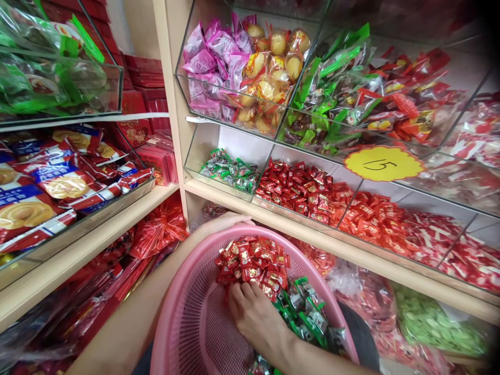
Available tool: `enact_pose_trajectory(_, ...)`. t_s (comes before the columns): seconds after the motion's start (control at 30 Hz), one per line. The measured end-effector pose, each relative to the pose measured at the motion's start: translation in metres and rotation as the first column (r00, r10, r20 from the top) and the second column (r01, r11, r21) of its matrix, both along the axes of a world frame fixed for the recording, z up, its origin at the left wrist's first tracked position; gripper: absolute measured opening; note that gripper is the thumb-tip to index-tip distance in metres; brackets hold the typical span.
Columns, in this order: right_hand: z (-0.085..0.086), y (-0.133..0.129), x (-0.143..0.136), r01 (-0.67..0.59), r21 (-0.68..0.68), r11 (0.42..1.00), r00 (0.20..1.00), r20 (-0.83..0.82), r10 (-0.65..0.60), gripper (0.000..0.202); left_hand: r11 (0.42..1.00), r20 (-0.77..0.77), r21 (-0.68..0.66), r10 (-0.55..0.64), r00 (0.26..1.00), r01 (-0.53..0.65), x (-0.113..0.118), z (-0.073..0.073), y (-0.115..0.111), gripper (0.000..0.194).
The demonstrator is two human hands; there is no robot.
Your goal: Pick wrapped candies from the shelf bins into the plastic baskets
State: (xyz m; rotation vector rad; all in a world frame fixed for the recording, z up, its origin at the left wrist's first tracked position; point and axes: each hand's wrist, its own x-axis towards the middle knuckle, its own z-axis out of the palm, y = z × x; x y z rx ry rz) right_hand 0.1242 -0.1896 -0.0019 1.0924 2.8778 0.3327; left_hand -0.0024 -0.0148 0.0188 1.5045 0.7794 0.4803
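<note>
A pink perforated basket (203, 317) is tilted at the bottom centre, below the shelf. Inside it, small red-wrapped candies (253, 258) are heaped at the far side, and green-and-silver wrapped candies (310, 315) lie at the right. My right hand (255, 312) is in the basket with its fingers curled down at the near edge of the red candies; whatever is under the fingertips is hidden. My left hand (234, 220) rests along the basket's far rim, near the shelf edge, its fingers mostly hidden behind the rim.
Clear bins (219, 182) of green, red and orange candies line the shelf (304, 229) ahead. Higher bins hold purple, yellow and green packets, with a yellow price tag (384, 163). Packaged snacks (64, 172) fill the left shelf. Bags of green candies (437, 320) sit below right.
</note>
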Motion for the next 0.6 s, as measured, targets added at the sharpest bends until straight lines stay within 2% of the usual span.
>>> enact_pose_trajectory(0.13, -0.0032, -0.0009, -0.0007, 0.039, -0.005, 0.999, 0.999, 0.022, -0.039, 0.015, 1.000, 0.002, -0.019, -0.013, 1.000, 0.013, -0.0004, -0.0025, 0.0013, 0.042)
enact_pose_trajectory(0.33, -0.0091, 0.0022, -0.0055, 0.165, -0.061, 0.984, 0.986, 0.004, -0.165, 0.014, 1.000, 0.024, -0.019, -0.016, 1.000, 0.016, -0.0010, -0.0044, 0.0022, 0.042)
enact_pose_trajectory(0.6, -0.0060, -0.0055, -0.0038, 0.213, -0.070, 0.974, 0.977, 0.045, -0.211, 0.011, 0.999, 0.022, -0.039, 0.002, 1.000, -0.001, -0.0007, -0.0004, -0.0002, 0.040)
